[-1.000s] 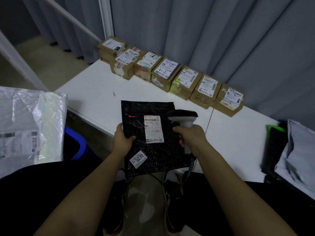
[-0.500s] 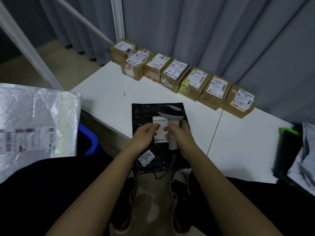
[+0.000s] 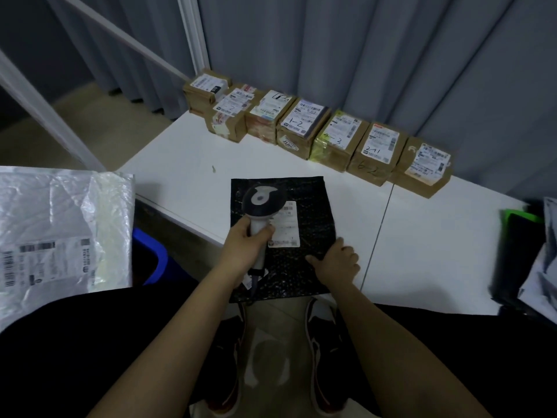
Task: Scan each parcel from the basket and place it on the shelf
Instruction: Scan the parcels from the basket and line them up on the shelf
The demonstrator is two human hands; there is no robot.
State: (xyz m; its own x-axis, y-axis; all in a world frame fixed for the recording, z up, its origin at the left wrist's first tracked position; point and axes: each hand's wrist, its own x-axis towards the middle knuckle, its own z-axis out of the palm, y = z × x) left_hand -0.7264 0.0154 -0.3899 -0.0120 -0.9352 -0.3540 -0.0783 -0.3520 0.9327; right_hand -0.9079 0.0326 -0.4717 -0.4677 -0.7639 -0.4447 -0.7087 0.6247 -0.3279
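A black bubble-mailer parcel (image 3: 312, 206) with a white label (image 3: 287, 229) lies flat on the white table (image 3: 422, 251), its near end overhanging the front edge. My left hand (image 3: 245, 250) grips the handle of a grey barcode scanner (image 3: 261, 201), whose head hovers over the parcel's upper left part and hides part of the label. My right hand (image 3: 337, 263) holds the parcel's right edge, thumb on top and fingers curled at the side.
Several labelled cardboard boxes (image 3: 304, 128) line the table's back edge against a grey curtain. A clear plastic-bagged parcel (image 3: 60, 230) lies at the left over a blue basket (image 3: 155, 260). A green-edged black item (image 3: 518, 254) and grey bags (image 3: 545, 282) sit at the right.
The scanner has passed from my right hand to my left. My right hand moved to the parcel's right edge, and my left let go of its left side.
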